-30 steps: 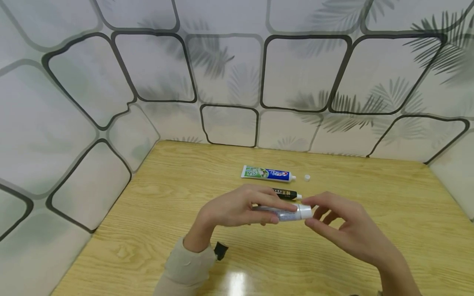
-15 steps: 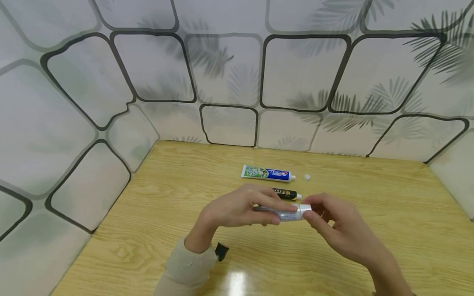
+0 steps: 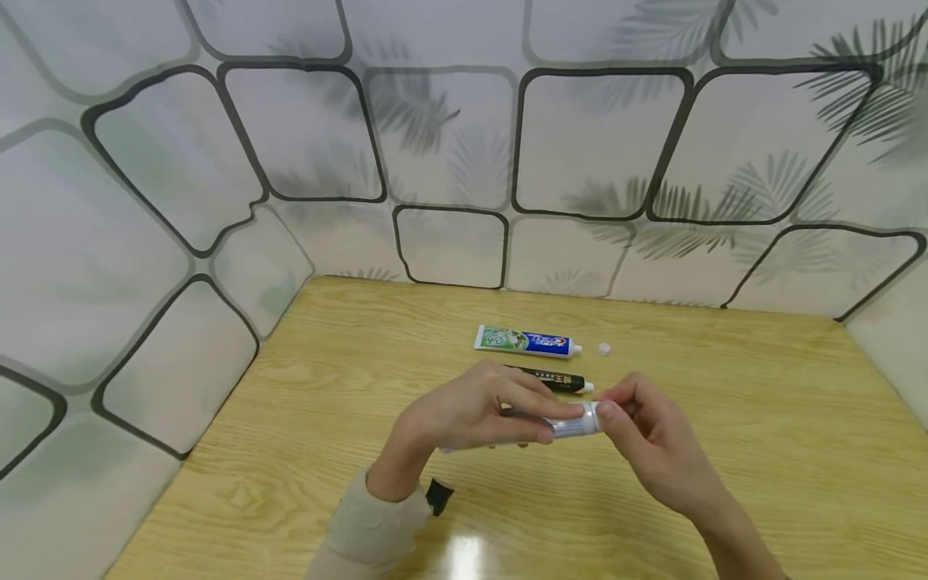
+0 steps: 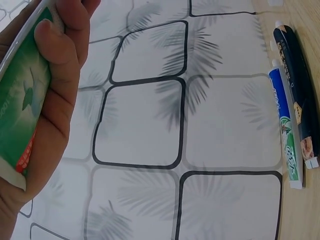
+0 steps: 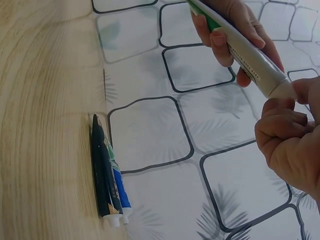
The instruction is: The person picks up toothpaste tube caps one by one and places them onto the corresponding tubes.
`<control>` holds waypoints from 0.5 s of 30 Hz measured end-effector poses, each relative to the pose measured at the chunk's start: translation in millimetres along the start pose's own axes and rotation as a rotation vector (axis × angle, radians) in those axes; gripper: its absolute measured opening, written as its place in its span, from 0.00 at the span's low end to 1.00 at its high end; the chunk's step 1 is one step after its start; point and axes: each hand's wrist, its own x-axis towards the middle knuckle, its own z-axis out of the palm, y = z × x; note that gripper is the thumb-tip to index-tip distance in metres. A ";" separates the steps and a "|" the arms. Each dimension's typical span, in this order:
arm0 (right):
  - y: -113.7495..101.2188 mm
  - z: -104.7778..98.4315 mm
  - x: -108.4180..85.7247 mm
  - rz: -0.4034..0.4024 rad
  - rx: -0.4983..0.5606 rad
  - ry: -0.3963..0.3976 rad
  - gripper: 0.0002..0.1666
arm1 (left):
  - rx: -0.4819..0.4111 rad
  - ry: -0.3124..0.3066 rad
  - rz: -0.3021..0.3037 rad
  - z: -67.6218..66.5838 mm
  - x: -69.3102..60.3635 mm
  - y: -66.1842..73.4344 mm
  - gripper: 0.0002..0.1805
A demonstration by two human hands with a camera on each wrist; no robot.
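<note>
In left hand [image 3: 471, 411], green-white tube [image 5: 250, 57], cap [image 5: 283, 91] on

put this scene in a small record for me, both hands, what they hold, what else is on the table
left hand: holds the green-and-white tube around its body
right hand: pinches the white end cap of that tube
end cap loosened: cannot tell
black tube: lying on the wooden table, beyond the hands
blue-and-green tube: lying just beyond the black one
loose cap: small, white, apart from the blue-and-green tube's tip
</note>
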 end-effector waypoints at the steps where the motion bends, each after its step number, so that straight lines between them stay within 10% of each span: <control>1: 0.3 0.1 0.0 0.004 0.037 -0.004 0.10 | -0.001 0.001 0.000 0.5 0.6 0.3 0.18; 7: 1.2 4.7 -1.9 0.091 0.218 -0.019 0.13 | -0.036 -0.005 -0.044 4.5 2.3 3.0 0.19; 15: 1.6 12.1 1.6 0.386 -0.052 0.163 0.17 | 0.130 -0.034 -0.025 12.2 7.7 3.0 0.20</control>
